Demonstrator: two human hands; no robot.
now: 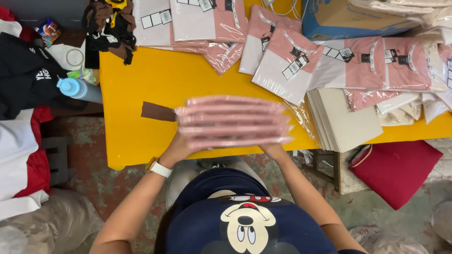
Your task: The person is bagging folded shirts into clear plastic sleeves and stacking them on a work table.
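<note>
Pink bagged garment (233, 121) held between both hands over yellow table (155, 80).

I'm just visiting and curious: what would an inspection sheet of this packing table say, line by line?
Surface: yellow table, partly covered.
Job's things: stack of pink bagged garments, held at the table's near edge.
Clutter: more bagged pink shirts, grey cardboard sheets, brown patch, blue bottle, cardboard box.
Hands: left hand and right hand each grip the stack from below; a watch on the left wrist.
Cables: white cord at the far edge.
Surroundings: red cushion, dark clothes at left, worn floor.
</note>
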